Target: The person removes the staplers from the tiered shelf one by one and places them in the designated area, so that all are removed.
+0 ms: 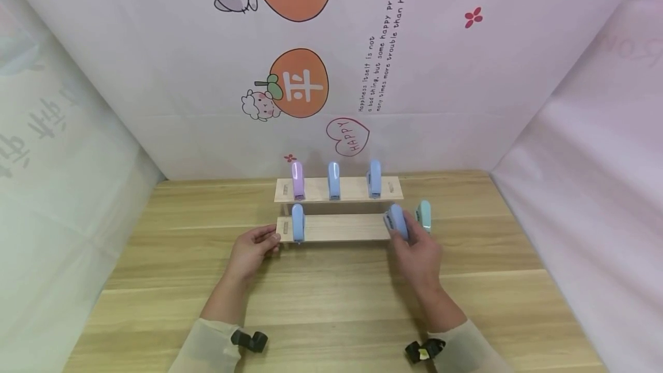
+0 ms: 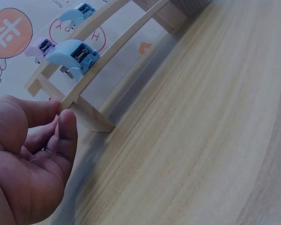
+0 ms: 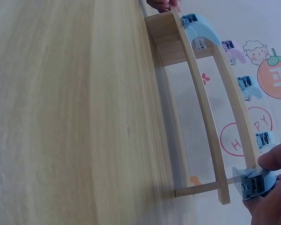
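My right hand (image 1: 420,255) grips a blue stapler (image 1: 396,220) between thumb and fingers at the right end of the front plank (image 1: 344,228) of a two-tier wooden rack. In the right wrist view, that stapler (image 3: 254,183) is close beside the plank's end. My left hand (image 1: 255,251) pinches the front plank's left end, thumb against fingers, as the left wrist view also shows. Near that end, another blue stapler (image 1: 298,223) stands on the same plank. The rear plank (image 1: 354,190) bears a purple stapler (image 1: 297,180) and two blue ones (image 1: 334,180).
A mint-green stapler (image 1: 423,214) is just beyond my right hand, to the right of the rack. The rack stands on a wood-grain table (image 1: 331,298), near its back edge. Behind rises a white printed cloth (image 1: 425,73), and pale cloth (image 1: 585,189) hangs at both sides.
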{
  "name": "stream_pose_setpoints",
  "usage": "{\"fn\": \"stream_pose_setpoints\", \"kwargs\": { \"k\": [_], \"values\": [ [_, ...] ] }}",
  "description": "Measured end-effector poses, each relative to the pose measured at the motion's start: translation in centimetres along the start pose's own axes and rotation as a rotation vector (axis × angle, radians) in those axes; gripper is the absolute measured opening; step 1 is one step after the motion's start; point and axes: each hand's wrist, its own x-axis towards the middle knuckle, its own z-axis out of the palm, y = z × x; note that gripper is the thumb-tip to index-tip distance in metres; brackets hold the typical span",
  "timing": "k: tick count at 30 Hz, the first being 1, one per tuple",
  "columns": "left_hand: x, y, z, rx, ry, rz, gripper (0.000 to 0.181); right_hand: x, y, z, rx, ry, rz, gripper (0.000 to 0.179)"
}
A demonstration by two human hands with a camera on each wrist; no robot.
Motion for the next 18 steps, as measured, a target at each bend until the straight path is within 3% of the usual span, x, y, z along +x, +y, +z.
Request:
{"fn": "stream_pose_setpoints", "kwargs": {
  "k": [10,18],
  "values": [
    [0.08,-0.19,-0.11,0.003,0.0,0.0,0.041,0.16,0.49,-0.34,0.026,0.038,-0.036,0.044],
    [0.08,-0.2,-0.08,0.003,-0.001,0.0,0.042,0.28,0.8,-0.74,0.016,0.049,-0.017,0.046]
  ]
}}
